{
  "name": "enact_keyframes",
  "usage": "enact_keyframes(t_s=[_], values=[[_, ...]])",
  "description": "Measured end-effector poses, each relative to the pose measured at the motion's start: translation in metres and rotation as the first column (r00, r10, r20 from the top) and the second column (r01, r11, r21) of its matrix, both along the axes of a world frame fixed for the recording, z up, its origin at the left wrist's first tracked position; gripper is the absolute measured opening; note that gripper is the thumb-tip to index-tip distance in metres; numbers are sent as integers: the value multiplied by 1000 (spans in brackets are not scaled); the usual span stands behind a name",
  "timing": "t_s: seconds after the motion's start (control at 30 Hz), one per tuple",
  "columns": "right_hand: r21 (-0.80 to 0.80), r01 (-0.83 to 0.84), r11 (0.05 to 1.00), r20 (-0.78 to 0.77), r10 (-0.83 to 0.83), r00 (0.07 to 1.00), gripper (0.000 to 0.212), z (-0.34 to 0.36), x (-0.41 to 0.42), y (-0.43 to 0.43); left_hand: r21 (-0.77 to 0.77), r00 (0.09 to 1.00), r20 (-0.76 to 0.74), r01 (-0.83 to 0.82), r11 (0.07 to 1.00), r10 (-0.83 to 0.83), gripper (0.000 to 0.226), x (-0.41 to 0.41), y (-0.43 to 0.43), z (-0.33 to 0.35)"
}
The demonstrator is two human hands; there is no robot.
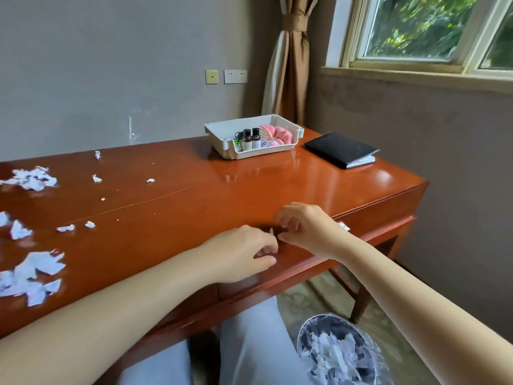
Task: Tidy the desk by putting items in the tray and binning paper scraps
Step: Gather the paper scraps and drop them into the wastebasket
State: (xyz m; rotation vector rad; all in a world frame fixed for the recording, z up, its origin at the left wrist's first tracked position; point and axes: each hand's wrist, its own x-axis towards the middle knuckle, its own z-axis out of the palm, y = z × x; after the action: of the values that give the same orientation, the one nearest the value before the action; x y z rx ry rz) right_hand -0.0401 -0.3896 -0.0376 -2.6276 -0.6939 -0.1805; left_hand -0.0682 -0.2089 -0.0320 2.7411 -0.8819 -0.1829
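A: Where are the hands?

B: Both are at the near edge of the desk (194, 195), close together. The left hand (244, 252) has its fingers curled in. The right hand (304, 226) has bent fingers too, and its thumb points at the left hand.

A: Is anything held?

B: A tiny paper scrap (271, 232) sticks up right between their fingertips. I cannot tell which hand pinches it, because the fingers hide that.

A: Where is the other paper?

B: Lots of torn paper bits (33, 273) lie on the left side of the desk, some in heaps and some as small crumbs.

A: And the tray?

B: The white tray (219, 134) sits at the far side, toward the right. Two little dark bottles (251, 138) stand in it, beside a pink thing (277, 133). A black notebook (340, 148) lies shut just right of the tray, not touching it.

A: The bin?

B: The bin (327, 318) is on the floor, near and right, below the right arm, and white paper (333, 354) lies inside.
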Motion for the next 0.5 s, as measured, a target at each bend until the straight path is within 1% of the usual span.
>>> enact_keyframes(t_s=[0.07, 0.17, 0.3, 0.43, 0.5], values=[[-44, -38, 998, -4, 38, 999, 22, 1, 0, 13, -17, 999, 13, -42, 999, 43, 22, -1, 13, 5], [-110, -74, 991, -3, 74, 997, 19, 2, 1, 29, -45, 994, 42, -95, 994, 97, 20, -2, 31, 12], [-141, -79, 987, -24, 77, 997, 11, 5, 1, 42, -31, 981, 77, -174, 984, 176, 22, -5, 60, 17], [-161, -105, 981, -36, 101, 994, 15, 5, 5, 64, 7, 958, 103, -270, 963, 268, 26, -16, 93, 21], [-153, -150, 977, -34, 146, 989, 15, 6, 8, 86, 13, 940, 103, -329, 944, 326, 30, -25, 111, 20]])
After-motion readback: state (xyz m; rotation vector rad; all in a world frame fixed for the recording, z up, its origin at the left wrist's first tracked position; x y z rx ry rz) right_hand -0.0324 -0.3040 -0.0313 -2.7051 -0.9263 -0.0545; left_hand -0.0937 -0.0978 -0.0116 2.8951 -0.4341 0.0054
